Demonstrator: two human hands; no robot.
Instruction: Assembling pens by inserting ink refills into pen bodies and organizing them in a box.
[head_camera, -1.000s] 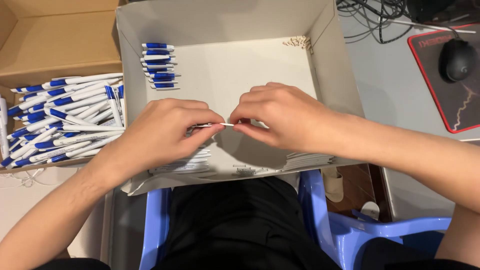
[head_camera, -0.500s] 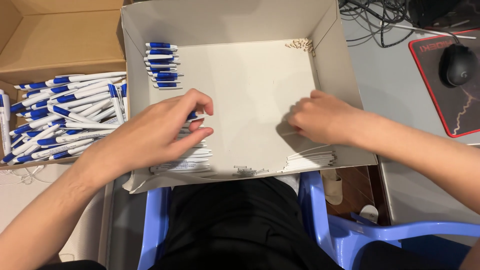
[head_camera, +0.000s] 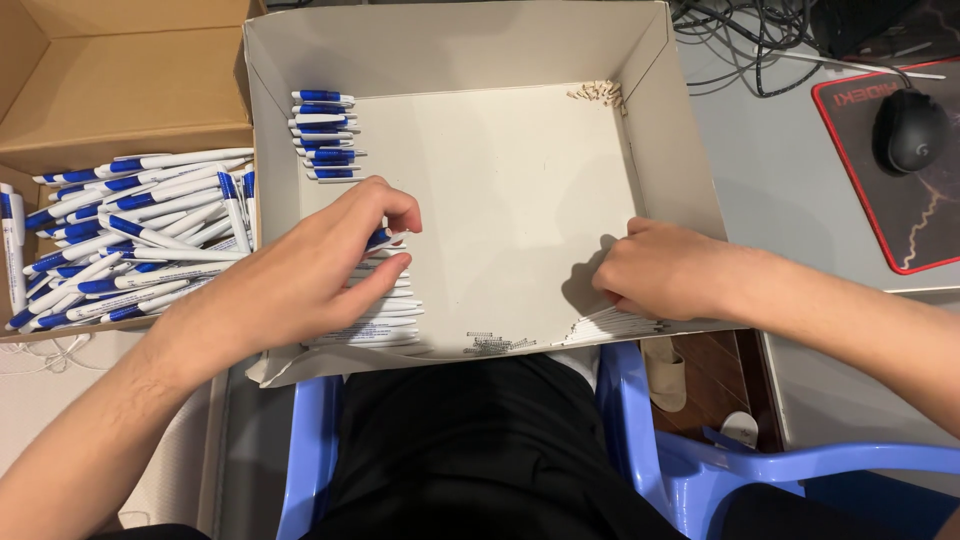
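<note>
Head: hands (head_camera: 320, 260) flank tray's (head_camera: 500, 200) bare middle.

You're working under even, fairly bright indoor light that falls from above; the floor of the shallow white box (head_camera: 500, 190) reads clean without being blown out; your right hand (head_camera: 665, 270) throws a soft shadow to its left onto that floor, and your left hand (head_camera: 320, 265) darkens the stacked pens (head_camera: 385, 315) beneath it; the box walls shade their inner corners; the computer mouse (head_camera: 910, 130) carries a small dull highlight; focus stays sharp across the view, with no motion blur; straight edges bow slightly toward the borders.
</note>
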